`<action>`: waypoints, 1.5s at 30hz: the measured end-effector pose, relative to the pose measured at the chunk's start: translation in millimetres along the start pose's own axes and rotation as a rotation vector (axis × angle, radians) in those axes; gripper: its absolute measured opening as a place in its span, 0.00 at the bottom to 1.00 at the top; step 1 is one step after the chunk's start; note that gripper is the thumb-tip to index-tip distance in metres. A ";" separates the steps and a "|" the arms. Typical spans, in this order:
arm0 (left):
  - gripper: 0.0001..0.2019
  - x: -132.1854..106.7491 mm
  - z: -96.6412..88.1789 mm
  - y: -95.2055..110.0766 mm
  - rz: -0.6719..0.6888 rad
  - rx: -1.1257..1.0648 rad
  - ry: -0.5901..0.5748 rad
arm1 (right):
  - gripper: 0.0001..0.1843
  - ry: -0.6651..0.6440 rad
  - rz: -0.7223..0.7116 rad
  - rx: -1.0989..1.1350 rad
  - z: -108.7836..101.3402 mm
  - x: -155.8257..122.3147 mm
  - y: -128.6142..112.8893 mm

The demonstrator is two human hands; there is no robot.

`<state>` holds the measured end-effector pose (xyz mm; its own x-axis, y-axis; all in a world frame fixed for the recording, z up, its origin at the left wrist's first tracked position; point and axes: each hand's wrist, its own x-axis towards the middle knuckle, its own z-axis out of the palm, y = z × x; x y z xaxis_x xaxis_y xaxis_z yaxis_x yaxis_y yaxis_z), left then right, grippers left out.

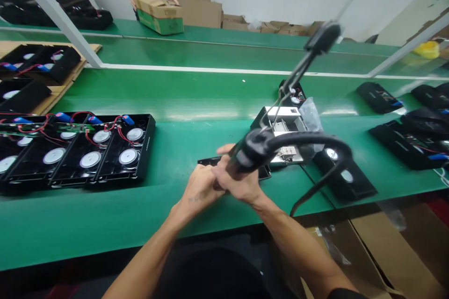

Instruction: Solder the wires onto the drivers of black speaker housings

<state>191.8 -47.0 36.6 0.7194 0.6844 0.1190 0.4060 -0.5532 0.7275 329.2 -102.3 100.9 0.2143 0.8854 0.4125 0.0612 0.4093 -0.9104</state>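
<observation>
My right hand [242, 184] is wrapped round a black electric screwdriver [247, 152], which leans over the bench with its cable arching to the right. Close against it, my left hand [203, 184] has its fingers curled near the screwdriver's lower end; what they grip is hidden. Under both hands lies a flat black casing [209, 161], mostly covered by them. The screwdriver tip cannot be seen. Just right of the hands stands a white and metal fixture [286, 126] with a clear plastic bag [311, 114] beside it.
Black speaker housings [91, 159] with round drivers and red wires stand in a row at left. A single housing [345, 175] lies at right, more [407, 142] beyond. A blurred hanger [324, 37] hangs above. Across the green bench [175, 88], a co-worker handles a carton [159, 14].
</observation>
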 end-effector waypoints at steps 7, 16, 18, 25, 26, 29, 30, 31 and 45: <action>0.23 58.8 -45.2 -25.6 -0.223 -0.323 -0.247 | 0.17 0.613 -0.196 0.016 -73.8 14.3 -42.2; 0.25 76.0 -52.5 -34.3 -0.324 -0.436 -0.271 | 0.28 0.636 0.203 -0.402 -150.2 -52.4 37.6; 0.24 79.5 -54.6 -36.1 -0.326 -0.432 -0.268 | 0.36 0.718 0.042 -0.550 -146.6 -58.5 41.5; 0.24 53.0 -41.3 -22.0 -0.221 -0.303 -0.237 | 0.26 0.113 -0.387 -1.059 -72.3 -64.2 23.8; 0.23 42.5 -35.4 -17.8 -0.158 -0.224 -0.200 | 0.24 -0.034 -0.346 -1.045 -62.7 -61.8 24.7; 0.18 9.8 -16.3 -6.0 0.027 0.023 -0.100 | 0.16 -0.293 -0.277 -1.031 -50.1 -55.8 34.2; 0.16 0.8 -10.4 -3.1 0.071 0.081 -0.081 | 0.15 -0.342 -0.264 -1.030 -50.4 -55.7 38.0; 0.15 -6.5 -5.2 -1.0 0.104 0.122 -0.061 | 0.14 -0.374 -0.257 -1.028 -51.9 -56.7 41.4; 0.07 -23.3 18.5 -1.8 0.139 0.085 0.082 | 0.13 -0.153 -0.460 -0.957 -52.3 -80.1 71.6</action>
<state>184.7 -70.7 20.0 0.7248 0.6329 0.2722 0.3542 -0.6812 0.6408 367.3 -155.5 1.0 -0.1449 0.7357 0.6616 0.8578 0.4267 -0.2866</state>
